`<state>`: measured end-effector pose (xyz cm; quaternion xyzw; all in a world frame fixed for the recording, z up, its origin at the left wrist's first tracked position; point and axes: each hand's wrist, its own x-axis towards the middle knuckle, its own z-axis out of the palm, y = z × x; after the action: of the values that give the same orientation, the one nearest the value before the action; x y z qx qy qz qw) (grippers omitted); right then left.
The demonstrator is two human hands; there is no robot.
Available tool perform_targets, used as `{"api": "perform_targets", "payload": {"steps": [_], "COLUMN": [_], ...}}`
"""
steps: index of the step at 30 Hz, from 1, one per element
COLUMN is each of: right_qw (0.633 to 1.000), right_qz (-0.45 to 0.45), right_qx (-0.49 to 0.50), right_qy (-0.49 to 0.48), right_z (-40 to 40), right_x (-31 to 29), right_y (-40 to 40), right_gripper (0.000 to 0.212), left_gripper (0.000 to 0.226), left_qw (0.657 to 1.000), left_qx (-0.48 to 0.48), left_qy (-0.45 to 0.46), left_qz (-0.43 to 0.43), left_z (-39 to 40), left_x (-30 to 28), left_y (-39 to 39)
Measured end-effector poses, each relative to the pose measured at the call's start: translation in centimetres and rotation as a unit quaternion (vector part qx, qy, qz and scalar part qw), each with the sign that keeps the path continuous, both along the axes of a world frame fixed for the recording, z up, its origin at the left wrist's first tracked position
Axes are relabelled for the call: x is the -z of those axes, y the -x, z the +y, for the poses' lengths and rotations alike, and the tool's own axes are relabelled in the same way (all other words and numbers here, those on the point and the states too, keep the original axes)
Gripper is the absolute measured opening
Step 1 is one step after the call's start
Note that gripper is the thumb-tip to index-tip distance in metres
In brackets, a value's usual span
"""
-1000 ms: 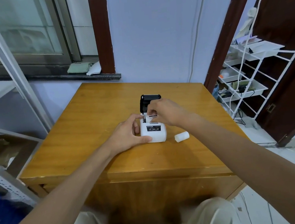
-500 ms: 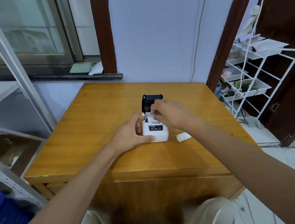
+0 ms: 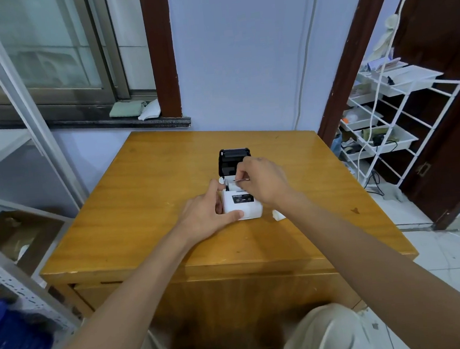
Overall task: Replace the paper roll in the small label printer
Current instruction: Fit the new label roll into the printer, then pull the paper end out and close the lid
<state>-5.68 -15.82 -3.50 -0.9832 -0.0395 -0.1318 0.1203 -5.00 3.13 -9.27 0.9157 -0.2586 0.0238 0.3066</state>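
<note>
Lid (image 3: 234,160) up, left hand (image 3: 213,214) gripping printer (image 3: 242,205), right hand (image 3: 262,181) pinching paper in the bay; spare roll (image 3: 278,215) right; seating and closing remain.

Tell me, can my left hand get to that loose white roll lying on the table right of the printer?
Probably not directly. The left hand grips the printer on its left side, while the loose roll lies past the printer's right side, partly hidden under the right forearm, whose right hand works at the open compartment.

Both arms stretched forward, left hand (image 3: 208,213) curled in a grip, right hand (image 3: 262,181) fingers pinching
</note>
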Motion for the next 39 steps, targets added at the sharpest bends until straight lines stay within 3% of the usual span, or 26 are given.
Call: {"api": "perform_targets", "payload": {"steps": [10, 23, 27, 34, 39], "right_qw": [1.0, 0.997, 0.993, 0.98, 0.981], "right_qz": [0.007, -0.012, -0.049, -0.131, -0.135], "right_qx": [0.018, -0.064, -0.093, -0.134, -0.12], "right_qy": [0.02, 0.052, 0.059, 0.07, 0.066], "right_z": [0.5, -1.6, -2.4, -2.6, -2.4], "right_x": [-0.3, -0.5, 0.5, 1.9, 3.1], "right_y": [0.0, 3.2, 4.3, 6.5, 7.8], "right_gripper": [0.019, 0.025, 0.025, 0.021, 0.031], "left_gripper": [0.072, 0.075, 0.085, 0.078, 0.077], "left_qw": [1.0, 1.0, 1.0, 1.0, 0.992], "left_qx": [-0.011, -0.009, -0.013, -0.013, 0.021], "left_qy": [0.009, 0.019, 0.018, 0.02, -0.051], "left_qz": [-0.007, 0.002, -0.001, -0.001, -0.112], "left_z": [0.2, 0.3, 0.3, 0.2, 0.5], "left_x": [0.1, 0.2, 0.3, 0.2, 0.0], "left_y": [0.0, -0.3, -0.3, -0.2, 1.0]}}
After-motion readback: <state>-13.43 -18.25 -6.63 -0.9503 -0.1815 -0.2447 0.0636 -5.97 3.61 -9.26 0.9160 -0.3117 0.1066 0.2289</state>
